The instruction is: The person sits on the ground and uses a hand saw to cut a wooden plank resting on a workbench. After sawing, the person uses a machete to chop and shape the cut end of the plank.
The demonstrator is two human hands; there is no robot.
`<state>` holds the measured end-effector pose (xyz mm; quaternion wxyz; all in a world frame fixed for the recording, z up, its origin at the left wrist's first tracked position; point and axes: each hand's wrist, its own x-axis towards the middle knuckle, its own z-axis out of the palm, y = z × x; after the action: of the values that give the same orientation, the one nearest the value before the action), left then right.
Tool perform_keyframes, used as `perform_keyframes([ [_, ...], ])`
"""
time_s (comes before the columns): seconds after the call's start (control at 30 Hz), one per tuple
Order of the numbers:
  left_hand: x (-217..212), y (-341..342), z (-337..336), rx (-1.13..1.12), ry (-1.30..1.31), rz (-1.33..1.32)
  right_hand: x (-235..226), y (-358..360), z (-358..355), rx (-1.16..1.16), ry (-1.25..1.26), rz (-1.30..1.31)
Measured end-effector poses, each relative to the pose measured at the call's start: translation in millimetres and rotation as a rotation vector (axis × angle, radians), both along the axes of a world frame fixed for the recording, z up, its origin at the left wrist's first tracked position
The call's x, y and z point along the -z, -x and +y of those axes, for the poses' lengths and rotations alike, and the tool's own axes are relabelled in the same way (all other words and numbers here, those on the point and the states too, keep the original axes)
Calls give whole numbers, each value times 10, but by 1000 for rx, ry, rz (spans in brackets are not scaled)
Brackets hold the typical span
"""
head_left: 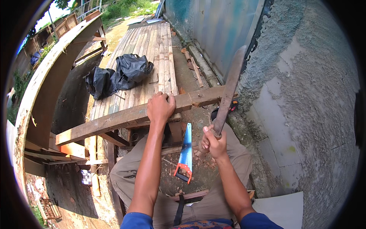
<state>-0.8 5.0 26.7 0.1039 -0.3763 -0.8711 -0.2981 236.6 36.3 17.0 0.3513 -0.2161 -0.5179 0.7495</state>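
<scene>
Left hand clamped over the top of a long weathered brown wooden beam, which runs from 8 o'clock to 2 o'clock across frame centre. Right hand fist closed on handle of a long rusty flat-bladed machete, blade raised toward 12 o'clock, crossing the beam's right end. Blue-bladed handsaw with orange handle lies below the beam, between the knees. Black plastic bags on slatted plank platform at 11 o'clock.

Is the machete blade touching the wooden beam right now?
Cannot tell. In the head view the machete blade crosses the beam near its right end, but overlap alone does not show contact or a gap.
</scene>
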Motion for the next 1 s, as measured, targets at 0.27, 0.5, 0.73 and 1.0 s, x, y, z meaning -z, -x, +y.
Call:
perform_keyframes([
  [0.27, -3, -63, 91, 19, 30, 0, 823, 328, 285, 197, -310, -307],
  [0.5, 9, -23, 73, 21, 30, -1, 814, 123, -71, -20, 118, -331],
  [0.73, -35, -16, -2, -5, 27, -22, -135, 219, 95, 206, -308, 287],
  [1.0, -66, 9, 168, 16, 32, -15, 1049, 268, 97, -120, 342, -303],
])
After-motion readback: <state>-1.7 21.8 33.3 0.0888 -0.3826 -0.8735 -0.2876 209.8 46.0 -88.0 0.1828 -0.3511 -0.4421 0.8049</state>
